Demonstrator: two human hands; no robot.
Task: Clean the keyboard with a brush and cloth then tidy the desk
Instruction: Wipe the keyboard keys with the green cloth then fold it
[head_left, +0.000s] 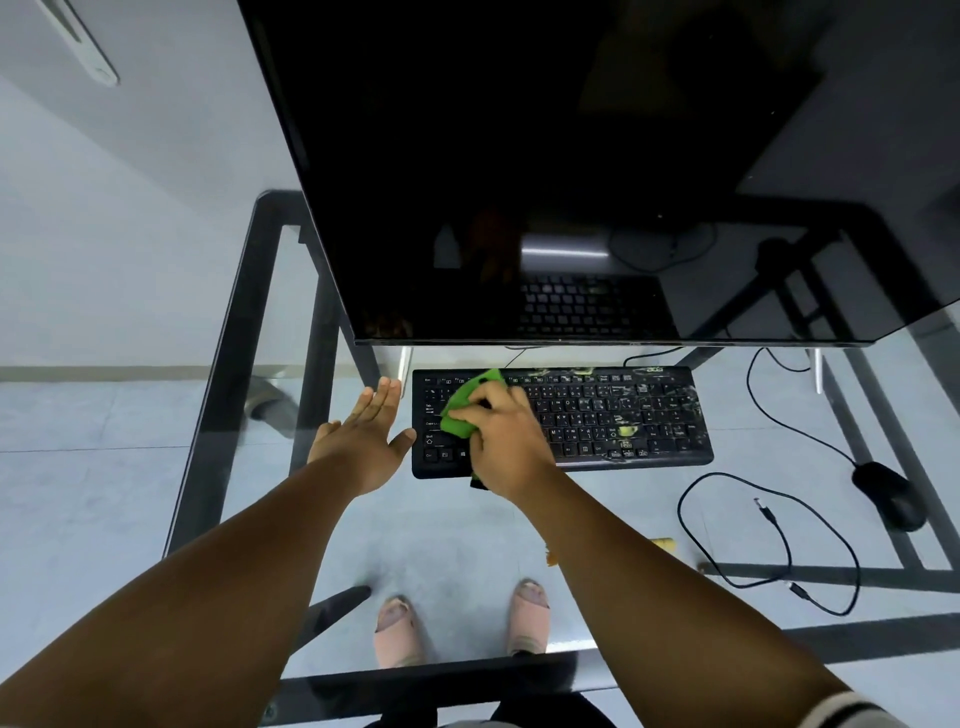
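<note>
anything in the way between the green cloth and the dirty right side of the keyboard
Nothing visible does. The right hand presses the green cloth on the black keyboard's left half; only bare, speckled keys lie rightward.

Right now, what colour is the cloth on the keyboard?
Bright green, held by the right hand; the cloth shows best in the head view.

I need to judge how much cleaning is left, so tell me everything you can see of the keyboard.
The keyboard is a black, full-size, plastic-looking board lying flat on the glass desk just below the monitor. Its left part looks fairly clean; the middle and right keys carry pale smears and yellow-green debris. The right hand presses a green cloth onto its left-centre keys. The left hand hovers open beside its left edge, apparently not touching.
</note>
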